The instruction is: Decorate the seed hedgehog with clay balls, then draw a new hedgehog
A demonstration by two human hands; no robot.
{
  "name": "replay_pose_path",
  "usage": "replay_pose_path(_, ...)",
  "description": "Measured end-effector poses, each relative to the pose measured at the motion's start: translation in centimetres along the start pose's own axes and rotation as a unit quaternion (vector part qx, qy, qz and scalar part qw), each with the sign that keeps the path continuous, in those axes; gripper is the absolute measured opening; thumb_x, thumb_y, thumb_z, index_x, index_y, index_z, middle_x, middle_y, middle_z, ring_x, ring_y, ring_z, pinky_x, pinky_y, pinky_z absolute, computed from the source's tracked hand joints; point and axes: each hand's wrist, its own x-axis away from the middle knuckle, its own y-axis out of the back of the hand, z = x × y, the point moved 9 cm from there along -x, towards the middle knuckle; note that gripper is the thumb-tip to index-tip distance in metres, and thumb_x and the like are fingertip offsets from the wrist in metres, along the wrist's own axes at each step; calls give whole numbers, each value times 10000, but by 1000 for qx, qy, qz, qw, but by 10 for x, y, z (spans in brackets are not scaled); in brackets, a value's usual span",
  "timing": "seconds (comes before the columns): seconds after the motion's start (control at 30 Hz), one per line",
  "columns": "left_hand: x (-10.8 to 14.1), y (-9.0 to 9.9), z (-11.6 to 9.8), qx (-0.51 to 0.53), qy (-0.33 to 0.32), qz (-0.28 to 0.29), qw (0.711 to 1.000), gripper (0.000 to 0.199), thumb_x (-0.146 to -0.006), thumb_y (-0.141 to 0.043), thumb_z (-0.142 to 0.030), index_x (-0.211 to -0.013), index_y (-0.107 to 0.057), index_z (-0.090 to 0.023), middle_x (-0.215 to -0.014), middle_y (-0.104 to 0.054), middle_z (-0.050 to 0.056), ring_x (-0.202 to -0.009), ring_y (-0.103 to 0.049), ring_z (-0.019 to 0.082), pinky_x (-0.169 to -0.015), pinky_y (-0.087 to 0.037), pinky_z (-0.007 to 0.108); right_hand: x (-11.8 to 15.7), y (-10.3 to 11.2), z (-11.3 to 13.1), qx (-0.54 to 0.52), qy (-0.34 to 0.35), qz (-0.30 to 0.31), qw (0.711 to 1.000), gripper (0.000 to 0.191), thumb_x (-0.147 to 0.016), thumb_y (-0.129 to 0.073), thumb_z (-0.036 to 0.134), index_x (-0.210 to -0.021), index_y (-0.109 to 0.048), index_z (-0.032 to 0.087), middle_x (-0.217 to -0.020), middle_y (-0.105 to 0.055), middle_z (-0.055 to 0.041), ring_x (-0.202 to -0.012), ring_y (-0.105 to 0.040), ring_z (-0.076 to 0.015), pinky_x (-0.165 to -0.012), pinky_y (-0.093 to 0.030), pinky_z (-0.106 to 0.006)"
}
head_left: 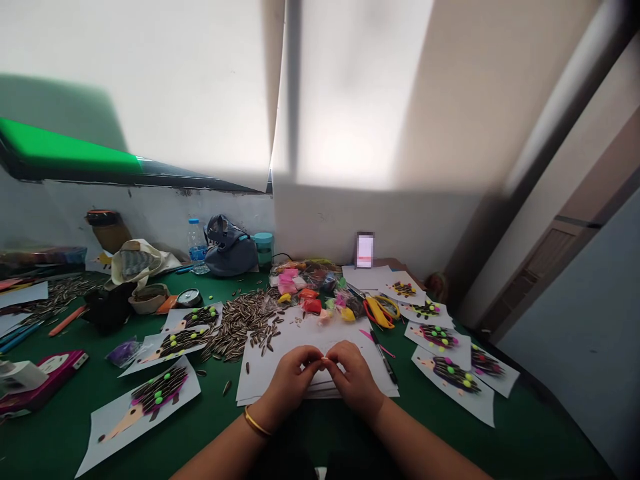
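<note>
My left hand (296, 375) and my right hand (353, 373) meet fingertip to fingertip over a stack of white paper (320, 333). Between the pinched fingertips is a small pale pinkish piece (324, 361), partly hidden by the fingers. A gold bracelet (256, 421) circles my left wrist. Just right of my right hand lies a black pen (384, 358), beside a thin pink stick (379, 343). A pile of striped sunflower seeds (243, 325) spreads over the paper's left edge. Bags of coloured clay (310, 301) lie behind the paper.
Hedgehog cards with seed spines lie at left (145, 413) and right (454, 387). Yellow-handled scissors (381, 312) rest behind the pen. A phone (365, 251), a blue-grey bag (230, 253) and a water bottle (197, 250) stand at the back. A pink device (50, 380) is far left.
</note>
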Motion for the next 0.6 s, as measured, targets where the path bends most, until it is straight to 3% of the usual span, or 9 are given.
replay_pose_path(0.2, -1, 2, -1, 13, 12, -7, 1000, 236, -857, -583, -413, -804, -654, -194, -764, -679, 20, -720, -597, 151, -712, -493, 268, -2, 3, -1, -34, -10, 6, 999, 316, -987, -370, 355, -845, -619, 222, -809, -628, -25, -803, -558, -175, -777, -402, -330)
replay_pose_path(0.3, 0, 2, -2, 2, 10, -5, 1000, 223, -859, -581, -390, -787, -651, -190, -755, -670, 17, -712, -588, 146, -696, -487, 259, -2, 2, -2, -29, -12, 5, 999, 277, -972, -416, 347, -842, -626, 222, -819, -638, -26, -816, -561, -178, -788, -397, -336)
replay_pose_path(0.5, 3, 4, -6, -52, -11, -6, 999, 197, -854, -606, -341, -993, -674, -219, -882, -700, 28, -793, -617, 161, -752, -497, 286, -1, -1, -4, -2, -14, 4, 1000, 167, -926, -513, 288, -830, -623, 206, -806, -647, -28, -795, -560, -177, -763, -393, -330)
replay_pose_path(0.6, 2, 7, -12, -84, -48, -17, 995, 174, -866, -599, -347, -941, -707, -232, -883, -689, 40, -842, -619, 177, -789, -493, 307, -1, -4, -1, -4, -1, 17, 1000, 134, -911, -520, 237, -879, -647, 211, -835, -665, -29, -820, -575, -178, -787, -401, -332)
